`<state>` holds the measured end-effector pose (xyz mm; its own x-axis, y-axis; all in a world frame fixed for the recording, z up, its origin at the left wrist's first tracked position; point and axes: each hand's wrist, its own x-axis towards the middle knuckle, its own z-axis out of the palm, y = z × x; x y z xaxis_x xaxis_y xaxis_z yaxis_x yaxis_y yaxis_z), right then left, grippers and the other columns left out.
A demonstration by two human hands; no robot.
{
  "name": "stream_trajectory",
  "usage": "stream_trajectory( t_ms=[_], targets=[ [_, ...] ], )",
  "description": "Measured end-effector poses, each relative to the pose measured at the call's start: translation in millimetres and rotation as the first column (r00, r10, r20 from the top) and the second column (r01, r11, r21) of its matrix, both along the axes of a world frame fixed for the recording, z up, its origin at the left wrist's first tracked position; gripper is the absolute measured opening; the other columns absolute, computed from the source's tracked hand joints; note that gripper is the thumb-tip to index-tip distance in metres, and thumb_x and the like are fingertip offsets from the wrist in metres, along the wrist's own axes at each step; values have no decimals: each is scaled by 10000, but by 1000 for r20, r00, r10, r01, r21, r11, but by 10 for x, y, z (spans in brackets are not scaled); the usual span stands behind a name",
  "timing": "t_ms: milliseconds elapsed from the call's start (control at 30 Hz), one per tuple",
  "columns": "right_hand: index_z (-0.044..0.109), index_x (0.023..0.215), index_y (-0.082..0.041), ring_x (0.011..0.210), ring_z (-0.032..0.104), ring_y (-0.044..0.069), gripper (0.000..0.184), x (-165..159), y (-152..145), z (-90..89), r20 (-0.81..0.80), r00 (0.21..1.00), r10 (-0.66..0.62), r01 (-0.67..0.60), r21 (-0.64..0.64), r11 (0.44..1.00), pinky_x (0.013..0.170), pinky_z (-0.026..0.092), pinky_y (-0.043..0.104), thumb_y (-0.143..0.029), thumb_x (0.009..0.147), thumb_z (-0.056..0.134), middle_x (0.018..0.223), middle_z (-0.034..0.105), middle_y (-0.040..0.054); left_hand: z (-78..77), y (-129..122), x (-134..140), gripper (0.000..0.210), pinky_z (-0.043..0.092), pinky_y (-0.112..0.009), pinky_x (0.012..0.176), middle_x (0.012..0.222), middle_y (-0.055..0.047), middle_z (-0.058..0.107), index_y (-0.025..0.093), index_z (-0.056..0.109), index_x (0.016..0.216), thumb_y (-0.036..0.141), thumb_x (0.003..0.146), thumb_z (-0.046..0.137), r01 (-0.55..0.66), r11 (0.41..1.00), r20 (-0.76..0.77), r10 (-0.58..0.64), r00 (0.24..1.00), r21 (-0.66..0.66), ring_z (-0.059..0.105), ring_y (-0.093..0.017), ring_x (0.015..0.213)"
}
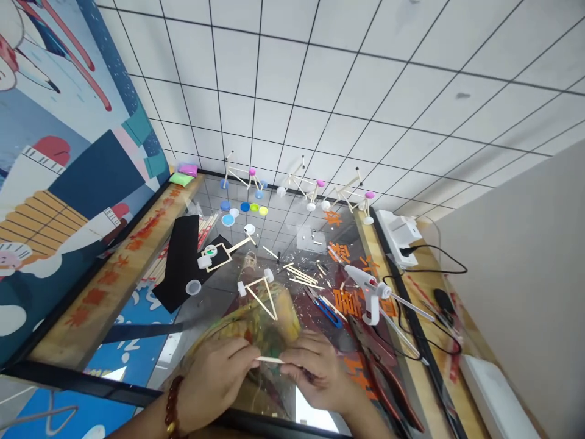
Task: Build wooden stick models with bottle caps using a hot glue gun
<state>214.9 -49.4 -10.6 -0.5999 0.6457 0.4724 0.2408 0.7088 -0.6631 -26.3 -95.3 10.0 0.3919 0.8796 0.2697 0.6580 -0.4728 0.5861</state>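
Stick, probably wooden | pinched by both your left hand and right hand | triangular stick frame just beyond

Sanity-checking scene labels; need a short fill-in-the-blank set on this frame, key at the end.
1. A thin, pale wooden stick runs from the left hand to the ____ hand.
2. The arm wearing the reddish-brown bead bracelet is the person's ____ one.
3. In the picture, the white plastic glue gun lies to the ____ of the large, flat black sheet.

Missing words: right; left; right.
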Motion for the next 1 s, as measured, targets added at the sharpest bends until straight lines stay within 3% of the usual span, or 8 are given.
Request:
stream_trajectory(
  t_ms=[133, 267, 400, 700, 900, 1000],
  targets=[
    [644, 1065, -204, 606, 584, 157, 169, -49, -19, -72, 54, 999, 1, -4, 55, 998, 584, 397, 307, -149, 910, 605, 743, 695, 31, -24, 17, -54, 241, 520, -238, 652, 810, -31, 681, 238, 695, 984, 195, 993, 458, 2, 988, 81, 11, 997, -151, 654, -161, 739],
    [627, 1032, -203, 615, 566, 157, 123, -51, 12, -121, 70, 998, -9, 5, 62, 998, 597, 386, 311, -161, 921, 596, 746, 683, 28, -46, 61, -51, 228, 525, -217, 703, 885, -28, 722, 242, 707, 1044, 167, 977, 503, 58, 985, 177, -29, 984, -161, 676, -143, 787],
    [630, 1022, -192, 659, 574, 165, 109, -34, 69, -111, 119, 993, -2, -13, 127, 992, 614, 376, 321, -168, 927, 583, 761, 681, 36, -72, 63, -39, 248, 531, -207, 696, 824, -25, 714, 252, 733, 1016, 148, 955, 516, 117, 981, 142, -95, 985, -154, 677, -139, 757],
    [641, 1040, -188, 697, 560, 167, 129, -63, 104, -89, 174, 985, -10, -28, 214, 976, 642, 386, 336, -175, 932, 573, 788, 687, 35, -173, 16, -83, 279, 555, -261, 770, 980, -60, 698, 248, 697, 1127, 177, 985, 468, 53, 973, 61, -40, 997, -225, 671, -172, 877],
    [652, 1008, -202, 711, 550, 168, 109, -60, 102, -89, 191, 981, -33, -12, 230, 973, 673, 380, 348, -190, 934, 573, 795, 679, 30, -74, 42, -137, 184, 550, -239, 701, 897, -36, 684, 240, 717, 1008, 239, 978, 535, 68, 985, -16, -71, 997, -159, 672, -153, 793],
    [653, 999, -203, 715, 549, 172, 119, -38, 107, -107, 220, 975, -32, -19, 228, 974, 681, 375, 353, -198, 939, 550, 778, 669, 31, 33, 163, -249, 141, 553, -239, 742, 949, -42, 695, 225, 702, 1025, 242, 965, 575, 26, 998, -7, -26, 1000, -52, 681, -151, 836]
  ],
)
